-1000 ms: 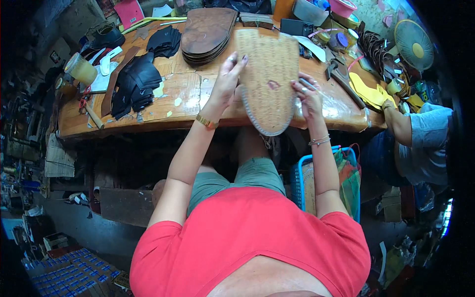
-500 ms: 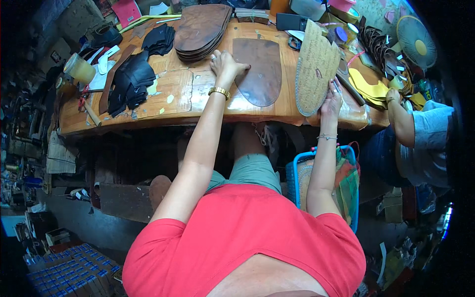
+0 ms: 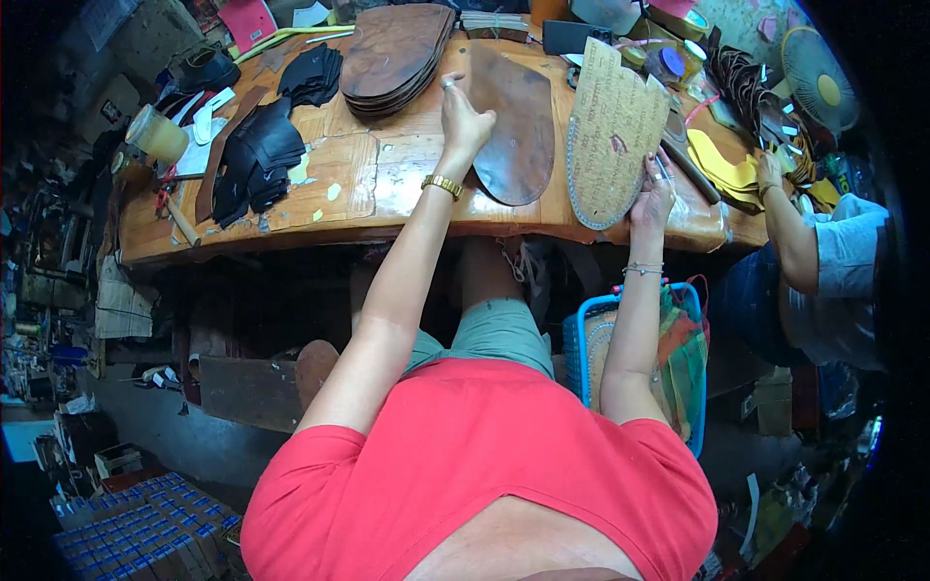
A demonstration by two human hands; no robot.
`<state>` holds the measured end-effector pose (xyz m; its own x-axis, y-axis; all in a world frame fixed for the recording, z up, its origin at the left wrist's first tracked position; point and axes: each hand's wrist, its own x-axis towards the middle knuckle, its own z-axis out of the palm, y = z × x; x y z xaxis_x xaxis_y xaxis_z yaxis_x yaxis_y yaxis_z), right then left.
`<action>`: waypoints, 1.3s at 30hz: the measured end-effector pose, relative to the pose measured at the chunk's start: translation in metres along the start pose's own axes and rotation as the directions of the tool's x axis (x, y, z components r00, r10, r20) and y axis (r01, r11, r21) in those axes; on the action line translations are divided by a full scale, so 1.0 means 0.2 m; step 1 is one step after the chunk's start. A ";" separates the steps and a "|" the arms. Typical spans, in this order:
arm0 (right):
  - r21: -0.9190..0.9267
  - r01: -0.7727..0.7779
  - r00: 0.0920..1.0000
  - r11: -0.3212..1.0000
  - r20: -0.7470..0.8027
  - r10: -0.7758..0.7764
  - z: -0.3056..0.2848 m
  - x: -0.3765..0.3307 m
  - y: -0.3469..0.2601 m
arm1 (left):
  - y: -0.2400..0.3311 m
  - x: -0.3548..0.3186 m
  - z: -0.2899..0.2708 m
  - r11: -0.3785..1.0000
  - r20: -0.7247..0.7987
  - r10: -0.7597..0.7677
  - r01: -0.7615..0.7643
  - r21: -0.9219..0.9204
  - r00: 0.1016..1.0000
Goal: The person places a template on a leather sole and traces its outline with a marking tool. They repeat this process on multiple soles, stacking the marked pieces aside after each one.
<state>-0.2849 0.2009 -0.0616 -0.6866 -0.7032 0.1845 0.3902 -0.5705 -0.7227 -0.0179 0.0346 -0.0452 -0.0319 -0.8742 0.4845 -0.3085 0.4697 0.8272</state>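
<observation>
**Lifting the pattern board off the brown leather piece**

Standing tilted on its rounded end near the table's front edge, the pale perforated pattern board (image 3: 616,131) is gripped at its lower rim by the right hand (image 3: 653,197), thumb in front and fingers curled behind it. The left hand (image 3: 463,121) rests on the left edge of the brown leather piece (image 3: 515,124), which lies flat on the wooden table (image 3: 339,208); its fingers are bent and pressing the edge rather than closed around it.

From here the board looks the likelier thing to go astray. It is held low with most of its length above the grip, so a loosened hold could tip it onto the tape rolls (image 3: 668,60) and the dark straps (image 3: 741,82) just behind. The leather piece overhangs close to the front edge, and a careless tug could slide it off toward the blue basket (image 3: 581,334) below.

The table is a thick slab, worn and patched with paler stuck-on sheets. A stack of brown leather pieces (image 3: 392,48) sits beyond the left hand, black cut pieces (image 3: 254,160) lie to the left, and yellow shapes (image 3: 725,167) to the right. Another person's arm (image 3: 790,228) reaches in from the right. A small fan (image 3: 819,87) stands at the far corner, and the surrounding workshop is dim and crowded with clutter.
</observation>
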 end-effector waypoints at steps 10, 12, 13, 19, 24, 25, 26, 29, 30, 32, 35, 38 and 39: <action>-0.064 -0.002 1.000 0.998 0.004 0.002 -0.01 0.00 -0.01 | 0.01 0.79 -0.57 0.829 0.113 0.357 -0.259 -0.496 0.927; -0.104 0.006 1.000 0.995 -0.018 -0.008 -0.04 -0.01 -0.03 | 0.11 0.84 -0.71 0.904 0.210 0.032 0.062 -0.422 0.977; -0.085 -0.011 1.000 0.996 0.012 0.012 -0.01 -0.01 -0.02 | 0.05 0.92 -0.78 0.935 0.104 0.092 -0.050 -0.352 0.990; -0.152 -0.016 1.000 0.988 0.008 0.018 0.01 0.00 -0.02 | -0.34 1.08 -0.82 0.909 0.351 -0.100 0.229 -0.349 0.931; -0.147 -0.022 0.999 0.989 0.030 0.027 0.00 0.00 -0.03 | -0.44 1.06 -0.72 0.934 0.294 -0.244 0.306 -0.186 0.924; -0.146 -0.029 0.999 0.989 0.036 0.034 0.00 0.00 -0.03 | -0.44 1.05 -0.71 0.931 0.290 -0.269 0.325 -0.164 0.918; -0.162 -0.030 0.999 0.986 0.034 0.036 0.00 0.00 -0.03 | -0.44 1.05 -0.70 0.936 0.286 -0.271 0.321 -0.146 0.919; -0.193 -0.033 0.999 0.981 0.035 0.041 0.01 0.00 -0.04 | -0.44 1.06 -0.68 0.953 0.242 -0.270 0.295 -0.073 0.932; -0.197 -0.036 0.998 0.980 0.038 0.044 0.01 0.00 -0.04 | -0.47 1.07 -0.68 0.960 0.211 -0.251 0.272 -0.072 0.945; -0.194 -0.037 0.998 0.980 0.042 0.046 0.02 0.01 -0.03 | -0.55 1.10 -0.67 0.972 0.153 -0.214 0.226 -0.067 0.965; -0.191 -0.032 0.998 0.981 0.052 0.042 0.02 0.03 -0.01 | -0.61 1.10 -0.69 0.975 0.056 -0.009 -0.004 0.220 0.998; -0.236 -0.017 0.999 0.972 0.036 0.027 -0.01 0.02 -0.01 | -0.31 0.91 -0.69 0.877 0.001 0.189 -0.169 0.450 0.982; -0.244 -0.016 0.999 0.970 0.042 0.027 0.01 0.02 -0.01 | -0.28 0.84 -0.75 0.843 -0.020 0.303 -0.258 0.472 0.953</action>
<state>-0.2876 0.1976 -0.0578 -0.6492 -0.7359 0.1925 0.2396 -0.4380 -0.8664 0.1366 -0.1198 0.0317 -0.1046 -0.6882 0.7179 -0.7007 0.5633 0.4379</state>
